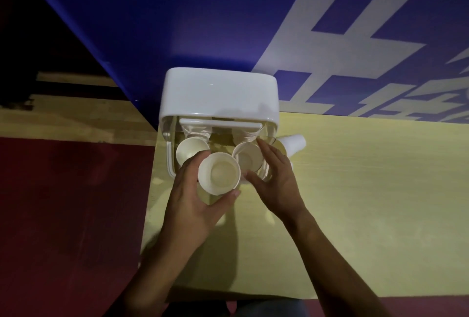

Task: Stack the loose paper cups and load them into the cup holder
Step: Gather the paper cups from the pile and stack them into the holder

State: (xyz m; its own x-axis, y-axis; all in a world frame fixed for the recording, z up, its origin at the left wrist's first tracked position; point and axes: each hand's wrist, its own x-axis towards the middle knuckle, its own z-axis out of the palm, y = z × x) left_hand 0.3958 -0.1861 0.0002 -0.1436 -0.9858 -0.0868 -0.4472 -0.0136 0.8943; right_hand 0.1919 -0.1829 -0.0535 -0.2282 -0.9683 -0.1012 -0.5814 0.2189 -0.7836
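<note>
A white paper cup (219, 173), mouth up, is gripped by my left hand (193, 205), thumb on its near side and fingers round its far left. It hangs just in front of the white cup holder (218, 93), whose clear front holds a left cup stack (191, 153) and a right cup stack (247, 157). My right hand (276, 179) is spread with straight fingers beside the right stack, touching the holder's clear front. Another white cup (294, 144) lies on its side to the right of the holder.
The holder stands at the far left corner of a pale yellow table (355, 202), against a blue wall with white markings (330, 37). Dark red floor (63, 215) lies to the left of the table edge.
</note>
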